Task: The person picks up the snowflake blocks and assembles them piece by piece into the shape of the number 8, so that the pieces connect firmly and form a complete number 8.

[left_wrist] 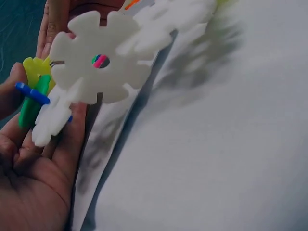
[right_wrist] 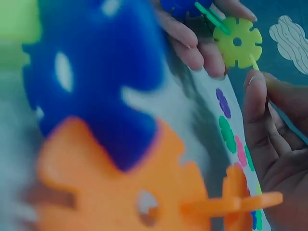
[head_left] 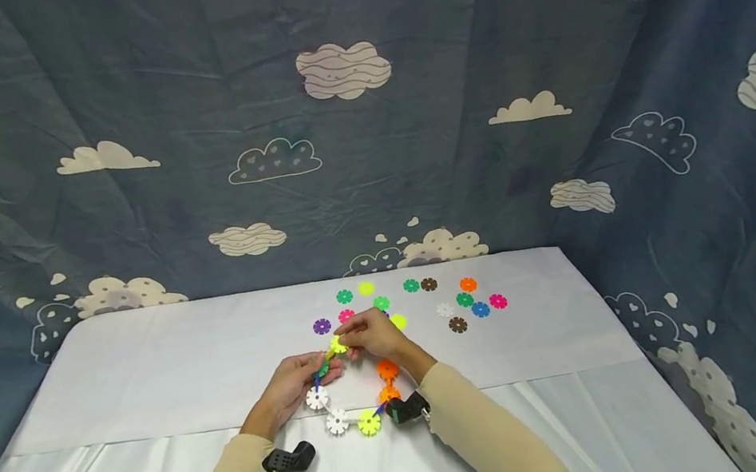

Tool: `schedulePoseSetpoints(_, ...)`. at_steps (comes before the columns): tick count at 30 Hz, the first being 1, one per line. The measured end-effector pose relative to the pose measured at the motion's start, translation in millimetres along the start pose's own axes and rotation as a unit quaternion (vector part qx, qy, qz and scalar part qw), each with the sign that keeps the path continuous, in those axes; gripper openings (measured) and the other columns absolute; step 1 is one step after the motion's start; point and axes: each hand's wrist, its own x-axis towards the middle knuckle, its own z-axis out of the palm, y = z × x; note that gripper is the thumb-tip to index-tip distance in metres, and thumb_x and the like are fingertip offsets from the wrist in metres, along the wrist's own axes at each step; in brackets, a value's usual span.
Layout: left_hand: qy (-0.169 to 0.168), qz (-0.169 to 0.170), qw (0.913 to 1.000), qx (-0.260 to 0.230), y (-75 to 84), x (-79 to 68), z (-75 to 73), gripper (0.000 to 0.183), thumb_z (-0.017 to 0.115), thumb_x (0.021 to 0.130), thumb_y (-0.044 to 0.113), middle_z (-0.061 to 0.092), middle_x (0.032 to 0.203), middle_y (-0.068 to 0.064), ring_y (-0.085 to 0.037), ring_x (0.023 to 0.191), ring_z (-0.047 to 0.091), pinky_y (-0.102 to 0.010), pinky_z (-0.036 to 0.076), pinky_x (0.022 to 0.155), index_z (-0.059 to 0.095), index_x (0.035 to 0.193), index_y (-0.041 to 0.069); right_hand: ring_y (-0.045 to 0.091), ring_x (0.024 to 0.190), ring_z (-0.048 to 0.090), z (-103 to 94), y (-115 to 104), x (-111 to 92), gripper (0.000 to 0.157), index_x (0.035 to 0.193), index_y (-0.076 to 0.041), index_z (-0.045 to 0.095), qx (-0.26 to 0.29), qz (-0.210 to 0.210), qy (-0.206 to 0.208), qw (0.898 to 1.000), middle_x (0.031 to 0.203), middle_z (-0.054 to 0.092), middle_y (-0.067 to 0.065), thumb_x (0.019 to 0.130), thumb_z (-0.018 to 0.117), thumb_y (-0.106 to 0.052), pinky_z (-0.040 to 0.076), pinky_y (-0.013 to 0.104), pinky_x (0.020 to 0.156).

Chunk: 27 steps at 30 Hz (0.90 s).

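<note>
A chain of slotted plastic flower discs hangs in a loop between the two hands. My left hand (head_left: pixel 290 385) holds its left end around the green disc (left_wrist: pixel 33 103) and blue disc (left_wrist: pixel 32 93). The right hand (head_left: pixel 373 333) pinches a yellow disc, seen edge-on in the right wrist view, against another yellow disc (right_wrist: pixel 237 42) joined to the green one. Further along come white discs (head_left: pixel 336 422), a yellow disc (head_left: pixel 370 423), a blue disc (right_wrist: pixel 96 72) and orange discs (head_left: pixel 387 369) beneath the right forearm. Fingers partly hide the joints.
Loose discs lie on the white table cloth (head_left: pixel 150 373) beyond the hands: a purple disc (head_left: pixel 321 326), a brown disc (head_left: pixel 458 325), a pink disc (head_left: pixel 498 300) and several others. A dark cloud-patterned curtain (head_left: pixel 414 182) stands behind the table.
</note>
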Motion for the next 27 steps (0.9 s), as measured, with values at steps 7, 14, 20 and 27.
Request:
schedulePoseSetpoints(7,0.031,0.024,0.9992,-0.012,1.7,-0.9,7.7,0.036,0.044,0.103,0.008,0.069,0.106,-0.022,-0.016,0.09,0.07,-0.029,0.054,0.088,0.046,0.125,-0.021,0.009,0.05,0.057,8.7,-5.0,-4.4,0.014,0.1,0.014,0.067,-0.002,-0.034,0.044,0.998,0.075,0.069,0.016,0.088,0.062,0.008,0.054,0.023,0.053)
schedulePoseSetpoints(14,0.087,0.019,0.996,-0.003,3.6,-0.7,13.6,0.03,0.043,0.102,0.003,0.07,0.1,-0.022,-0.015,0.083,0.07,-0.027,0.056,0.081,0.051,0.12,-0.02,0.008,0.047,0.055,18.0,-4.2,-6.4,0.013,0.097,0.013,0.069,-0.01,-0.041,0.081,0.996,0.081,0.07,0.02,0.087,0.063,0.008,0.055,0.025,0.052)
schedulePoseSetpoints(20,0.076,0.021,0.9969,-0.007,3.6,-0.4,12.3,0.03,0.043,0.102,0.003,0.068,0.105,-0.023,-0.015,0.084,0.07,-0.027,0.056,0.082,0.05,0.12,-0.02,0.009,0.049,0.056,20.5,-2.4,-6.6,0.014,0.099,0.012,0.069,0.005,-0.024,0.085,0.996,0.082,0.07,0.019,0.088,0.063,0.008,0.056,0.026,0.055)
schedulePoseSetpoints(27,0.038,0.01,0.9992,0.005,2.2,-3.6,7.1,0.035,0.049,0.101,0.013,0.069,0.106,-0.014,-0.013,0.09,0.067,-0.024,0.054,0.084,0.05,0.124,-0.014,0.009,0.052,0.06,15.3,-4.3,-9.1,0.014,0.101,0.005,0.072,-0.057,-0.025,0.037,0.997,0.087,0.069,0.012,0.09,0.063,0.001,0.055,0.024,0.055)
